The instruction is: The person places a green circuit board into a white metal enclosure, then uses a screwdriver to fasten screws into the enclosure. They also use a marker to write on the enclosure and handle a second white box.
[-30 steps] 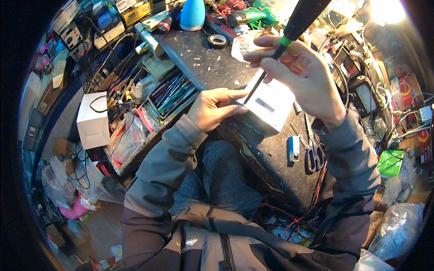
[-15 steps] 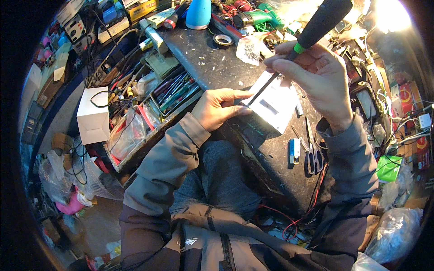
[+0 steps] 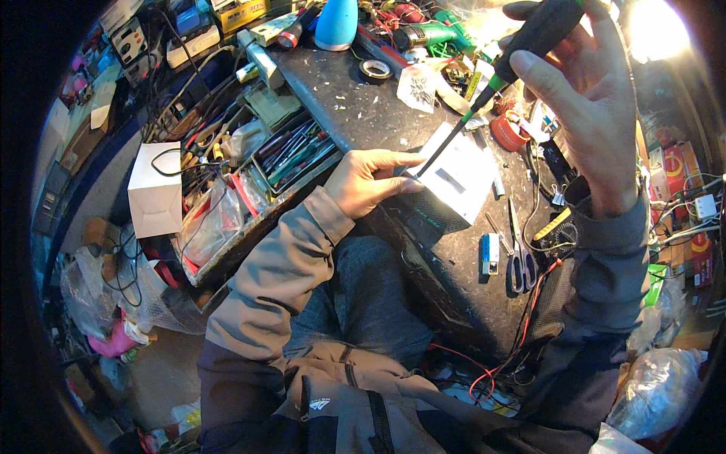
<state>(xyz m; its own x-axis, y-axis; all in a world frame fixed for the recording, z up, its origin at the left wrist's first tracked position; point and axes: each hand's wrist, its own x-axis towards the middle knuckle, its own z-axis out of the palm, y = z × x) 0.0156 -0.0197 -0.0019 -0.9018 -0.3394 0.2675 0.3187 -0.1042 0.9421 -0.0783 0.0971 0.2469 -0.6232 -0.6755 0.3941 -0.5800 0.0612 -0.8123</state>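
Observation:
A box-shaped device [image 3: 459,183] with a bright white top face and a dark, perforated-looking side sits at the near edge of the dark workbench. My left hand [image 3: 364,180] pinches its left corner between thumb and fingers. In my right hand [image 3: 594,98] is a screwdriver [image 3: 495,82] with a thick black handle and a green collar, gripped by the handle. Its shaft slants down to the left, and the tip meets the device's corner beside my left fingertips. Whatever lies under the tip is too small to make out.
Scissors [image 3: 520,261] and a small blue-and-white box [image 3: 490,253] lie right of the device. Left, an open drawer [image 3: 295,155] holds several screwdrivers. A tape roll [image 3: 374,69], a blue cone-shaped object [image 3: 334,26] and a red ring-shaped object [image 3: 510,131] are farther back. A lamp [image 3: 656,30] glares at upper right.
My right hand has moved up and right, from the screwdriver's collar and shaft to its handle. The screwdriver leans farther right, its tip still at the corner. My left hand stays put.

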